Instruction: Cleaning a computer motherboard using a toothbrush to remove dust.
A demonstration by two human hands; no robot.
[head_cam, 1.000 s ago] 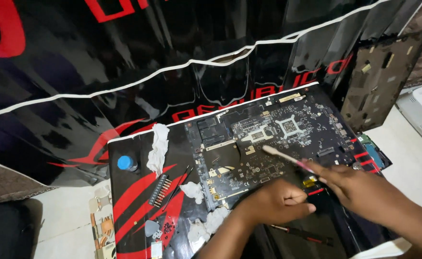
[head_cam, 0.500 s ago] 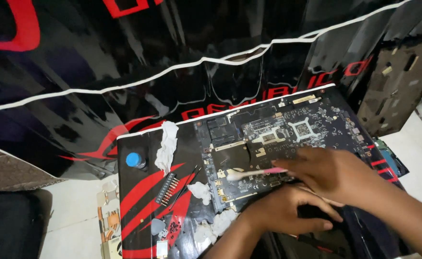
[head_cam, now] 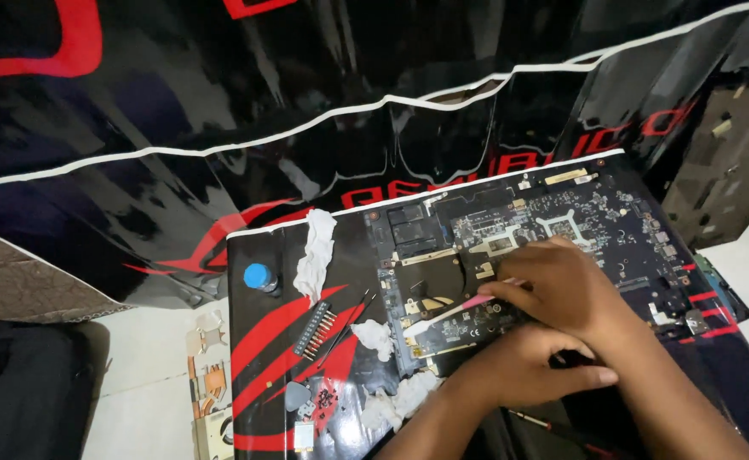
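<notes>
A dark laptop motherboard [head_cam: 596,213] lies on a black mat with red markings [head_cam: 264,341]. My right hand [head_cam: 566,290] is over the board's middle, gripping a thin pink-handled brush [head_cam: 468,305]. The brush's pale tip touches the board's lower left part. Just below, my left hand [head_cam: 524,366] rests on the board's near edge with its fingers curled, pressing down and holding nothing. Both forearms come in from the bottom right.
On the mat to the left are a small blue-capped bottle [head_cam: 258,277], a long white tissue [head_cam: 315,251], crumpled tissues [head_cam: 376,336], black tweezers [head_cam: 349,319], a pin strip [head_cam: 315,328] and a grey pick [head_cam: 296,396]. Copper parts [head_cam: 208,375] lie on the floor. A dark panel [head_cam: 732,162] leans at the right.
My right hand has moved left across the board with the brush, its tip going from the board's middle to the lower left part. My left hand stays on the near edge.
</notes>
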